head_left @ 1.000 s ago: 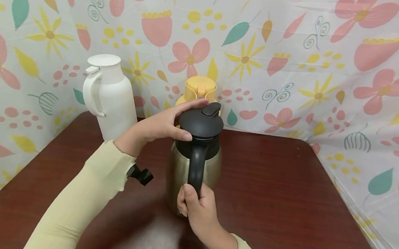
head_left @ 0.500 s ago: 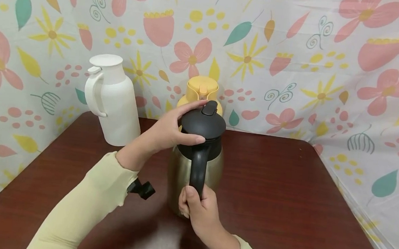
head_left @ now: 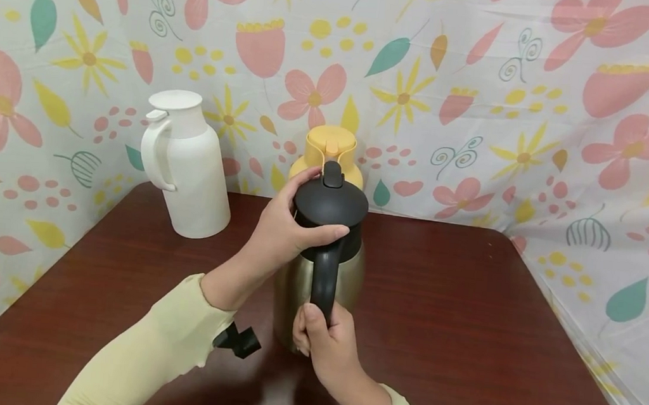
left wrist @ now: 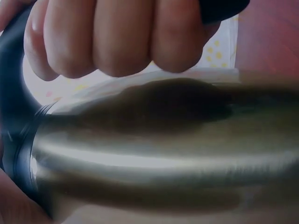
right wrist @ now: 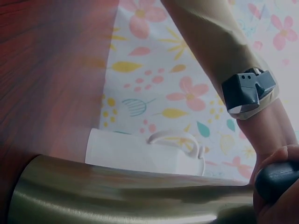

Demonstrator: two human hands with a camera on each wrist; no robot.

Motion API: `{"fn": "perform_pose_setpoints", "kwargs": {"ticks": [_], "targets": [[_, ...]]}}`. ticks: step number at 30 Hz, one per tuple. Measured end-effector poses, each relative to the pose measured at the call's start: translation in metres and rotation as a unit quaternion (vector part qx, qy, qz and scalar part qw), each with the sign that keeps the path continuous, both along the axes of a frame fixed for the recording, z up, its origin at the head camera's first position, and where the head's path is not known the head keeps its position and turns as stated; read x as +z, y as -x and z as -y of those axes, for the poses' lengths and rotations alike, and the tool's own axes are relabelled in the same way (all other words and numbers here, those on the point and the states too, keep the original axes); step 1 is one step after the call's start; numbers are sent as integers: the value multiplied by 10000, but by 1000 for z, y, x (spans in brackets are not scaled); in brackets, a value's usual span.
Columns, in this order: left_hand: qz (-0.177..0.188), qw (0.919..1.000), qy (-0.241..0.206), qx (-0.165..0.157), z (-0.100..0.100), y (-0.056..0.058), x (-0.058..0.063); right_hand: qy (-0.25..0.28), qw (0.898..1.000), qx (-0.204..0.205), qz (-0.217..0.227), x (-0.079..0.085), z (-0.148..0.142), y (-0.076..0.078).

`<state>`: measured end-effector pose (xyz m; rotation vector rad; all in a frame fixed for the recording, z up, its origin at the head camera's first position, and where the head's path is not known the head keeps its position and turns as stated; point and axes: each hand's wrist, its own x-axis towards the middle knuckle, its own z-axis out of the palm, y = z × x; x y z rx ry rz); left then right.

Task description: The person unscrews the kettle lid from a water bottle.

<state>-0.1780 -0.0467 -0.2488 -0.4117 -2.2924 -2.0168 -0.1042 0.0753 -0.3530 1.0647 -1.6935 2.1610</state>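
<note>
A brass-coloured insulated jug [head_left: 348, 284] stands upright on the table, its black handle [head_left: 325, 279] facing me. My right hand [head_left: 327, 344] grips the lower part of that handle, with the thumb up along it. On top, my left hand [head_left: 284, 228] grips the black domed lid [head_left: 331, 204] from the left, thumb across the front and fingers round the far side. The lid's lever tab [head_left: 333, 175] points away from me. In the left wrist view, curled fingers [left wrist: 124, 42] show above the shiny jug body [left wrist: 154, 140]. The left fingertips are hidden behind the lid.
Behind the jug is a yellow flask [head_left: 331, 146], mostly covered by it. A white jug [head_left: 197, 180] stands at the back left, its handle towards the left. The dark red-brown table [head_left: 452, 327] meets a flower-printed cloth [head_left: 423, 108] at the back and sides.
The lid has turned anticlockwise under my left hand, its lever tab swinging from the right to straight back. My left thumb has slid rightwards across the front. The right hand keeps its grip.
</note>
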Motion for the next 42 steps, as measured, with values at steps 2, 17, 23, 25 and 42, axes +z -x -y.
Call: {"fn": "perform_pose_setpoints", "kwargs": {"ticks": [2,17,23,25,42], "targets": [[-4,9999,-126,63,-1,-1,-1,-10,10000,17,18,0,0,0],[-198,9988,-448,69,-1,-1,-3,-66,9999,-68,143,1,0,0],[-160,9998,-22,126,2,-5,-2,-65,9998,-66,159,1,0,-1],[-152,9996,196,160,3,-7,-2,-75,9998,-39,164,0,0,-1],[-103,9981,479,380,6,-12,-5,-16,9998,98,171,-2,-2,0]]}}
